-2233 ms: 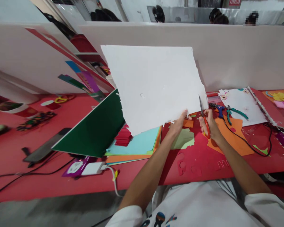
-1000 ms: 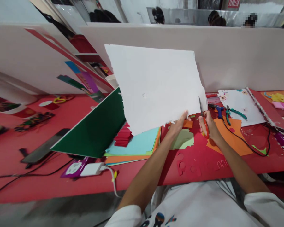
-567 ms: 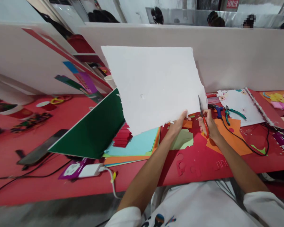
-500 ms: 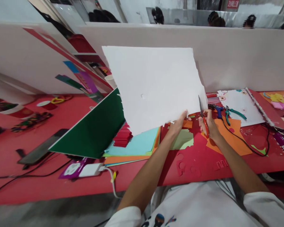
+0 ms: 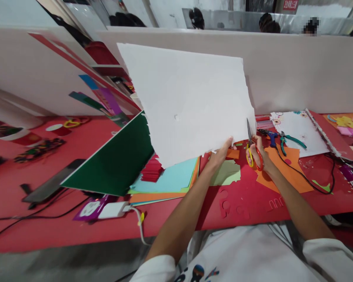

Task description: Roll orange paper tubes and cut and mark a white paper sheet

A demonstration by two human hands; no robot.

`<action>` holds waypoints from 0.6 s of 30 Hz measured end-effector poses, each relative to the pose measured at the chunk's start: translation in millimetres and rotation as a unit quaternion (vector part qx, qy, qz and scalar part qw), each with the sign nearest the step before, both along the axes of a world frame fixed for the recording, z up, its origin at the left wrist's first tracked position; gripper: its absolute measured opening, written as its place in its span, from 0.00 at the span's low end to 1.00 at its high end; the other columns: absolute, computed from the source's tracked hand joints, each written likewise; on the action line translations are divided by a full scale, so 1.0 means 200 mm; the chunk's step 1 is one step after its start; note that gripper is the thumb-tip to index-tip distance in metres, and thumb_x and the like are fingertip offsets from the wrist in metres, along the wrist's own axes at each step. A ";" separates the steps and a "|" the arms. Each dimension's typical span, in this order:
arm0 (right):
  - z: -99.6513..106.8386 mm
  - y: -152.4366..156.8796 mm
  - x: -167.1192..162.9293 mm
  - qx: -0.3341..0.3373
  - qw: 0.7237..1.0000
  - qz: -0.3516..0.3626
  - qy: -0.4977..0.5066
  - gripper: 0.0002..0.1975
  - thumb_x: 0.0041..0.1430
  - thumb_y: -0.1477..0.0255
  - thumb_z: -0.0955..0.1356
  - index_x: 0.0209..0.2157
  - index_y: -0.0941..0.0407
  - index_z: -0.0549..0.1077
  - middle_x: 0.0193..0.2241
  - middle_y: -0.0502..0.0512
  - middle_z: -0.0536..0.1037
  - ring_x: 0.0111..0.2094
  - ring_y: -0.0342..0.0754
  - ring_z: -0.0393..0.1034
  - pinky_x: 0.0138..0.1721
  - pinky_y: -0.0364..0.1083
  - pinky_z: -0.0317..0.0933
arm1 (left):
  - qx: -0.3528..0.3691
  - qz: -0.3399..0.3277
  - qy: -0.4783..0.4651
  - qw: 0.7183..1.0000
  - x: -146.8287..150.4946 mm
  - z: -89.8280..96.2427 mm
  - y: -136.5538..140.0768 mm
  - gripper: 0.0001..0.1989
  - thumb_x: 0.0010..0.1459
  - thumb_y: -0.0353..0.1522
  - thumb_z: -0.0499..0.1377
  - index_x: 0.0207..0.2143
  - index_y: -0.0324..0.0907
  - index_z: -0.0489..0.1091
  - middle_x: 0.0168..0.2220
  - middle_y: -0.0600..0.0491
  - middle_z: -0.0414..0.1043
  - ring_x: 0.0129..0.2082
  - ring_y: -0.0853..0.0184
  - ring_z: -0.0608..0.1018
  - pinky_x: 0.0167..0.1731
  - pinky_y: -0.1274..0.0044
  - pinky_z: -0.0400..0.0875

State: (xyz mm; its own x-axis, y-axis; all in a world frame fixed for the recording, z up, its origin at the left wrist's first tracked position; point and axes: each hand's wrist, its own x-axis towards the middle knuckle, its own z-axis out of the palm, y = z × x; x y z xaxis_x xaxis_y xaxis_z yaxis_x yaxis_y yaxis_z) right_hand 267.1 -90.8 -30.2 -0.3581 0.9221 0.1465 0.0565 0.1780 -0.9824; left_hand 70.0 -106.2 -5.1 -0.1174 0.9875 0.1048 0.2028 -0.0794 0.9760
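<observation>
A large white sheet of paper or thin board with ragged side edges is held up, tilted, above the table. My left hand is closed on its lower edge, thumb on the near face. In my right hand is a pair of scissors with one red and one yellow handle loop, fingers through the loops. The blades point up and lie against the sheet's lower right edge. Below the hands are a pale green paper piece and a small orange piece.
A dark green board leans at the left, beside stacked coloured paper and red strips. To the right lie a blue glue gun, teal-handled pliers and orange paper. A white partition stands behind.
The sheet's upper left corner has risen and swung left. The scissors' handles have spread, bringing the yellow loop into view. My left hand has barely moved.
</observation>
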 end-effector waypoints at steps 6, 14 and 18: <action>-0.03 0.02 0.00 -0.015 1.000 -0.015 -0.003 0.40 0.61 0.34 0.63 0.61 0.46 0.52 0.24 0.40 0.68 0.18 0.45 0.65 0.19 0.43 0.61 | 0.020 -0.014 0.000 1.000 0.01 0.00 0.00 0.28 0.64 0.57 0.54 0.22 0.47 0.73 0.34 0.47 0.77 0.44 0.51 0.78 0.58 0.62 0.65; -0.03 0.04 0.02 0.021 0.997 -0.048 -0.064 0.38 0.64 0.35 0.62 0.59 0.49 0.53 0.23 0.41 0.70 0.17 0.46 0.67 0.18 0.44 0.63 | 0.015 -0.013 0.016 1.000 0.02 -0.01 0.00 0.28 0.65 0.56 0.53 0.23 0.47 0.72 0.35 0.49 0.77 0.42 0.55 0.78 0.58 0.65 0.65; -0.01 0.01 0.02 0.053 0.989 -0.079 -0.117 0.37 0.67 0.38 0.62 0.61 0.52 0.54 0.24 0.44 0.72 0.17 0.47 0.68 0.19 0.44 0.62 | 0.010 -0.013 0.026 1.000 0.01 -0.04 0.03 0.29 0.66 0.57 0.51 0.24 0.47 0.72 0.34 0.49 0.77 0.42 0.56 0.78 0.57 0.65 0.66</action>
